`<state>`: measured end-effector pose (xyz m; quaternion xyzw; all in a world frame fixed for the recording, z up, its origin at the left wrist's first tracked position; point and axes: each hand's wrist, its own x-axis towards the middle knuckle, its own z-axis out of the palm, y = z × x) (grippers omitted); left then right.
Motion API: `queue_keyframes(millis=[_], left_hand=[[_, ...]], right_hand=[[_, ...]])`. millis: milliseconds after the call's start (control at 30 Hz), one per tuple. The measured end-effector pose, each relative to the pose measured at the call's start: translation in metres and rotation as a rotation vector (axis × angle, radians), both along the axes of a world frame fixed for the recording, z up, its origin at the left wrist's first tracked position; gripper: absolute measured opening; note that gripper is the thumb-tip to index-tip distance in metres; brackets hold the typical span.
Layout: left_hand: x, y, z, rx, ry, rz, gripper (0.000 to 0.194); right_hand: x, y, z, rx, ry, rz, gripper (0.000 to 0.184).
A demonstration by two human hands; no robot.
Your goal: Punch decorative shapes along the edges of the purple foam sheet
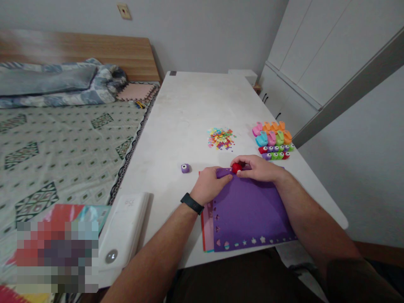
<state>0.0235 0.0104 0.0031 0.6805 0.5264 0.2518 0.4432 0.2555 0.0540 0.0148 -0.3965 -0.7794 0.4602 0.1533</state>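
Observation:
A purple foam sheet point(249, 210) lies at the near edge of the white table point(189, 109), on top of a few other coloured sheets. Small shapes are punched out along its left and near edges. My right hand point(257, 167) is closed on a small red punch point(236, 168) at the sheet's far edge. My left hand point(210, 185), with a black band on the wrist, pinches the sheet's far edge right beside the punch. A small purple punch point(185, 168) sits alone to the left of my hands.
A heap of coloured cut-out bits point(221, 138) lies beyond my hands. Several coloured punches point(274, 141) are lined up at the right edge. A white box point(121, 229) sits at the near left corner. A bed point(57, 139) runs along the table's left side.

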Motion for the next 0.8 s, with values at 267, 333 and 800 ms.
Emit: queue_keyframes(millis=[267, 333, 800], left_hand=[[0.0006, 0.0005, -0.0009, 0.011, 0.03, -0.007, 0.035], [0.0009, 0.0003, -0.0007, 0.006, 0.035, -0.004, 0.035], [0.0004, -0.001, -0.0008, 0.012, 0.026, 0.002, 0.037]], right_hand=[[0.0012, 0.0012, -0.0025, 0.011, -0.007, 0.022, 0.032], [0.0014, 0.0012, -0.0022, 0.015, -0.003, 0.023, 0.032], [0.0012, 0.0001, -0.0023, 0.012, 0.006, 0.031, 0.033]])
